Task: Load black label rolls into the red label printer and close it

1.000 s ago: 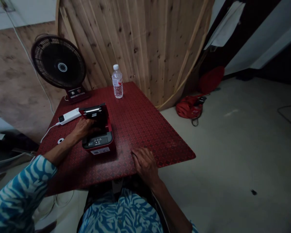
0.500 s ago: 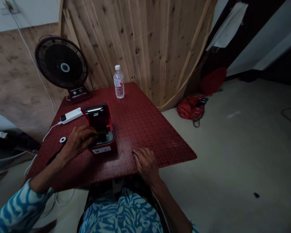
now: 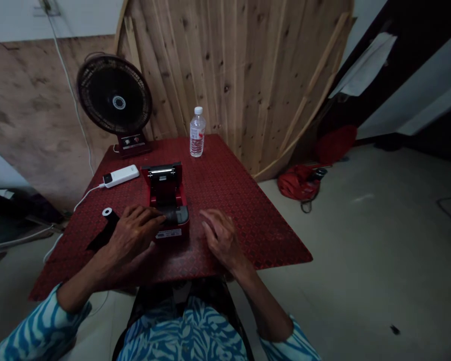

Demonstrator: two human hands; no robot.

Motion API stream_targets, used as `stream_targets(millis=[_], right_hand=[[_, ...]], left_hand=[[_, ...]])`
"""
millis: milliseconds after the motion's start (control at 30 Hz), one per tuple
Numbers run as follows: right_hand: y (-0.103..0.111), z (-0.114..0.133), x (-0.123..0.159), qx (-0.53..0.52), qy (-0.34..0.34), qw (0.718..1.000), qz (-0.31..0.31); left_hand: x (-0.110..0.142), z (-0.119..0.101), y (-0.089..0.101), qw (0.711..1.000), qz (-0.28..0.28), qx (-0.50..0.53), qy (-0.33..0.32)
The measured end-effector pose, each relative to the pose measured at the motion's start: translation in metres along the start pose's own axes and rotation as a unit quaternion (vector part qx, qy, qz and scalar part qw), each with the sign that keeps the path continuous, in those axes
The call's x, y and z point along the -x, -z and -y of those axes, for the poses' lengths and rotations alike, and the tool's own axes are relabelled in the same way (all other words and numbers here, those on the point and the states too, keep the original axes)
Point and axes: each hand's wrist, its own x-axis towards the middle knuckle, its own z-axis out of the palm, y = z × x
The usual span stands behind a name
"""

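Note:
A small red printer [image 3: 168, 193] with its lid raised stands in the middle of the red table [image 3: 248, 220]. My left hand [image 3: 135, 234] lies over the printer's front left corner, its fingers bent round the grey front panel. My right hand [image 3: 220, 238] rests on the table just right of the printer, fingers loosely spread, holding nothing. A black roll with a white core [image 3: 104, 223] lies on the table beside my left wrist.
A white power bank [image 3: 121, 176] with a cable lies left of the printer. A black fan [image 3: 115, 98] and a water bottle [image 3: 197, 132] stand at the table's far edge, against wooden boards. A red bag [image 3: 299, 183] lies on the floor to the right.
My left hand has drawn back from inside the printer to its front corner. My right hand has slid forward on the table, closer to the printer. The view has swung left.

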Motion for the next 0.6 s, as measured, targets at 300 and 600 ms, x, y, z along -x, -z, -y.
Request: stream_targets(millis=[300, 600], right_hand=[[-0.044, -0.010, -0.151, -0.255, -0.090, 0.962, -0.029], [-0.030, 0.012, -0.105, -0.200, -0.017, 0.979, 0.016]], left_hand=[[0.018, -0.011, -0.010, 0.999, -0.049, 0.011, -0.012], [0.020, -0.019, -0.007, 0.992, -0.120, 0.029, 0.021]])
